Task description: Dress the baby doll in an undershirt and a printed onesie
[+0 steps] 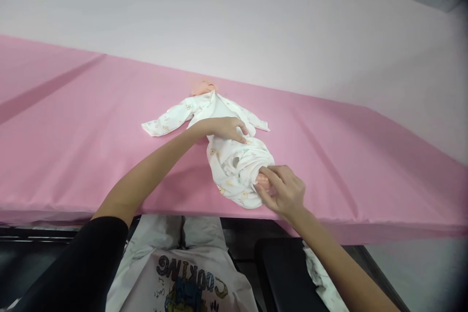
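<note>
Baby doll [203, 87] in white printed romper [234, 161], on pink table [73, 146]; left hand [228, 129] flat, fingers spread, on torso; right hand [283, 190] pinching bunched leg hem.

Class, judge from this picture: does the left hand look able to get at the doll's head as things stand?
Probably yes. The left hand rests on the doll's garment just below the doll's head, and only bare pink cloth and the garment lie between; nothing blocks the way.
</note>
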`<action>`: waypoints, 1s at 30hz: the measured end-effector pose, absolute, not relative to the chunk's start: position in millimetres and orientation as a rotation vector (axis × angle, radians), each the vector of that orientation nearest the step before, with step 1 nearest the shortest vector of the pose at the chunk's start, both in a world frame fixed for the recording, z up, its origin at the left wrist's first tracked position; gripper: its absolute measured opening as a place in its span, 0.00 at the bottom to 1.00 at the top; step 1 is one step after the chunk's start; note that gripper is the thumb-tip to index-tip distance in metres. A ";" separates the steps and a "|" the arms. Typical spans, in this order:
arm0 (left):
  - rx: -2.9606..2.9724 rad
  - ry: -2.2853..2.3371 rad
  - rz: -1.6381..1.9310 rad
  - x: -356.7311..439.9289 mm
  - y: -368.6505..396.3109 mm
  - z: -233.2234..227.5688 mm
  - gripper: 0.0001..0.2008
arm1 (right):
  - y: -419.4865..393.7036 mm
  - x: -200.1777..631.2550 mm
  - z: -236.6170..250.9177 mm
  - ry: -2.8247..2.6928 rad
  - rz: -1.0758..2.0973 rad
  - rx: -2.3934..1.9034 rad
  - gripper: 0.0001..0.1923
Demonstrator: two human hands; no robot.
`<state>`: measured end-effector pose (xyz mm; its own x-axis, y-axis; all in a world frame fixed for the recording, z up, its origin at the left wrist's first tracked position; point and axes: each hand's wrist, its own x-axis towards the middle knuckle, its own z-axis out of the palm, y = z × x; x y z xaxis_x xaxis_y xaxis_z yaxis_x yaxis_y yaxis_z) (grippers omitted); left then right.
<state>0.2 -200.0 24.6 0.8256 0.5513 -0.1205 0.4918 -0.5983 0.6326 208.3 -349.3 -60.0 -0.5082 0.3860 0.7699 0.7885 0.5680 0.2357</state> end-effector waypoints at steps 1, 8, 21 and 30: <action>2.343 0.767 0.094 1.4 -201.1 24.5 0.27 | -352.1 203.1 -58.8 -2.111 -0.816 -0.935 0.10; 2.497 0.765 0.030 9.7 -208.2 21.5 0.22 | -367.8 167.8 -45.0 -2.113 -1.104 -1.038 0.05; 2.496 0.783 0.080 9.3 -214.8 23.5 0.08 | -357.2 168.8 -53.6 -2.140 -0.840 -1.038 0.08; 2.340 0.777 -0.008 -8.3 -202.9 32.4 0.19 | -330.3 198.5 -47.7 -1.454 0.277 -1.400 0.11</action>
<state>-8.3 -202.9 32.4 0.8232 0.5303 -0.2027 0.5344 -0.6035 0.5917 198.5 -330.3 -47.7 0.2351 0.8325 0.5017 0.5891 0.2885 -0.7548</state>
